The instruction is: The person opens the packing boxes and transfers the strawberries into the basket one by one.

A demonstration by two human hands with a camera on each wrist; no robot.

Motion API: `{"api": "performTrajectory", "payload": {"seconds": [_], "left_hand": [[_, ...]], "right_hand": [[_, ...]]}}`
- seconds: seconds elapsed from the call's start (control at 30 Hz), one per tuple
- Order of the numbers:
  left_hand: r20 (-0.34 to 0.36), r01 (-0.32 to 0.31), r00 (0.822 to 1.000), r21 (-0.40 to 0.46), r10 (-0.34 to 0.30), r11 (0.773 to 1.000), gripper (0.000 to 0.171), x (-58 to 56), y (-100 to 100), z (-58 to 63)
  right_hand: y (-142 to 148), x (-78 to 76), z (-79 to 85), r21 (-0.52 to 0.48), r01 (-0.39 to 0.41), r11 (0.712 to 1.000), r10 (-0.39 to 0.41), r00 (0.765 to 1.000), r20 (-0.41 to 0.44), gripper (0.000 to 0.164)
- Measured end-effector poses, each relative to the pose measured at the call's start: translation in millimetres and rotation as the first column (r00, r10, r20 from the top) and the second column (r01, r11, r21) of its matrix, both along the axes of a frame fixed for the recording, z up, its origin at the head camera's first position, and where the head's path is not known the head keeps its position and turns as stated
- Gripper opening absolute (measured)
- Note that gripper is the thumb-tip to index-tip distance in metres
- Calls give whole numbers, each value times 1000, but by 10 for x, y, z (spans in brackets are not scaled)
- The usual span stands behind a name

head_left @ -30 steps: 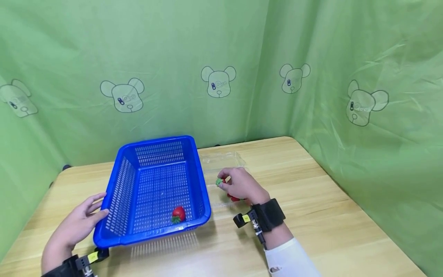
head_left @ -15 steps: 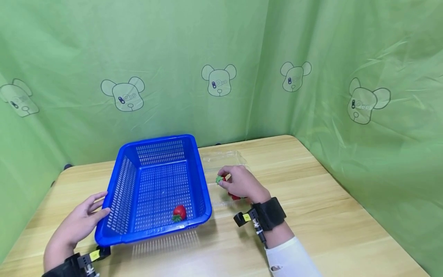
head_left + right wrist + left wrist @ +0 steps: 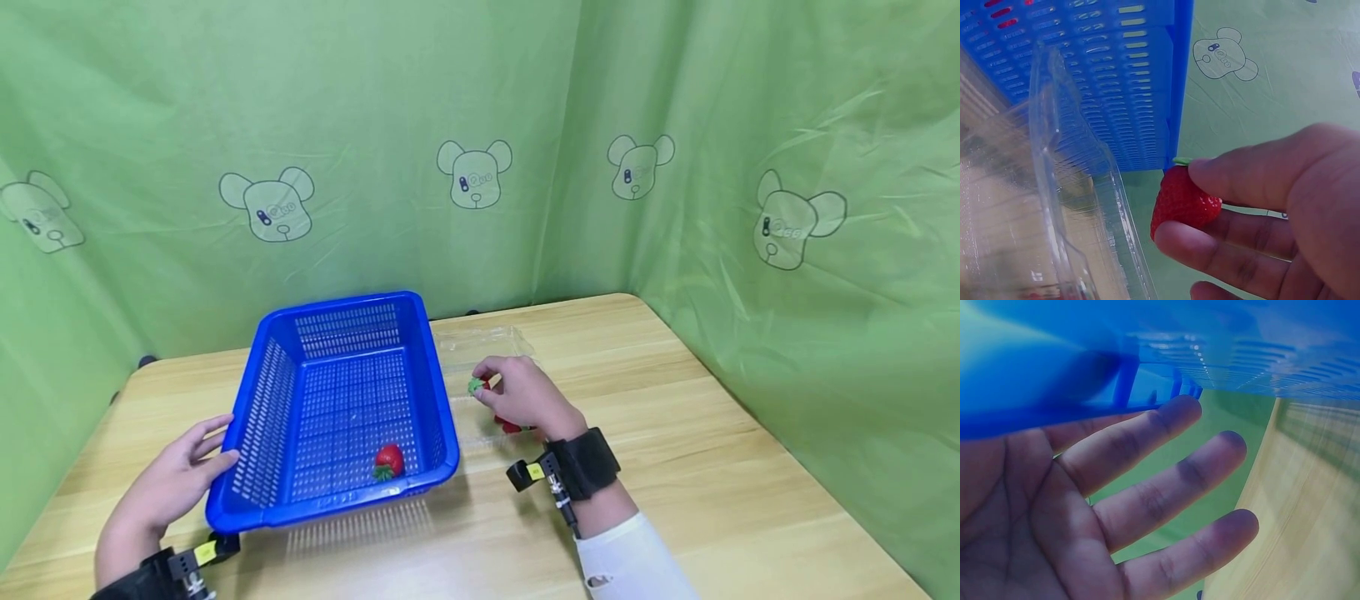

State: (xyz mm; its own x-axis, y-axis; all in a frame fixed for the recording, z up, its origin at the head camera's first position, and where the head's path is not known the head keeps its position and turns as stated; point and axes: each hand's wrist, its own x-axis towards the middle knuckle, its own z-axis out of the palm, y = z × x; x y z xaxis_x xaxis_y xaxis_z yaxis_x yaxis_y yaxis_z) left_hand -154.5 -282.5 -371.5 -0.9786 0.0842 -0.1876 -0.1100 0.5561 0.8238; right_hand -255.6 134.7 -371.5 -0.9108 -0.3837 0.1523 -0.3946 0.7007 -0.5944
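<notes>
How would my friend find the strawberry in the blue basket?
On the wooden table, find the big blue basket with a left hand at its side. Look inside, by the near edge, right of the middle: a red strawberry lies there, green leaves facing that edge. It's the only one showing inside; another strawberry is pinched in the right hand.

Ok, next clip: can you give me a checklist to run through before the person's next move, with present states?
1. Strawberry pinched in the right hand: ok, between thumb and fingers.
2. Left hand at the basket: ok, at its left side; how firmly, cannot tell.
3. Held strawberry above the basket: not ok, it is to the right, near the clear box.
4. Room in the basket: ok, just one strawberry visible, near the front right corner.
5. Number left in the box: cannot tell, the right hand hides part.
</notes>
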Motion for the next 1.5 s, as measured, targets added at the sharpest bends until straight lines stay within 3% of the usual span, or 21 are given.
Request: {"api": "performTrajectory", "payload": {"seconds": [0.97,1.5], "left_hand": [[9,-1,1000,-9,1,1000,59,11,8,7],[2,-6,1000,-9,6,1000,59,10,5,-4]], "right_hand": [[9,-2,-29,-17,-4,1000,4,1000,8,18],[7,16,11,0,-8,1000,8,999,-31,20]]}}
